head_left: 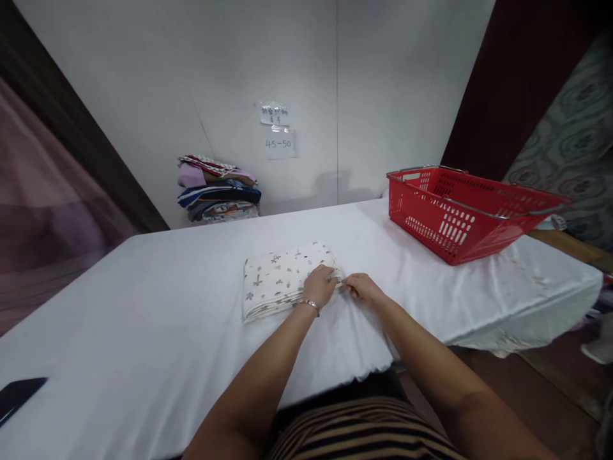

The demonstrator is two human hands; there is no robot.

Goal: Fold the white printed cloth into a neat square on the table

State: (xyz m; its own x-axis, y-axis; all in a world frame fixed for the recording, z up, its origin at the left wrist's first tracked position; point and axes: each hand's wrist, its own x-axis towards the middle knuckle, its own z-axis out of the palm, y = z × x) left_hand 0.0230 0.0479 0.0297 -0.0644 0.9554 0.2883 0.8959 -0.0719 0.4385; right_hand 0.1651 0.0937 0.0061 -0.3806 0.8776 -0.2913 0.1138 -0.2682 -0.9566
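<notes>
A folded white cloth with small printed shapes [278, 278] lies flat on the white-covered table [143, 319]. My left hand [319, 285], a bracelet on its wrist, rests on the cloth's right corner with fingers curled on the edge. My right hand [361, 287] pinches the same right edge of the cloth from the side. The two hands almost touch.
A red plastic basket [460, 214] with metal handles stands at the table's right back. A stack of folded clothes [218, 188] sits against the wall at the back. A dark phone [16, 395] lies at the near left edge. Paper notes [278, 131] hang on the wall.
</notes>
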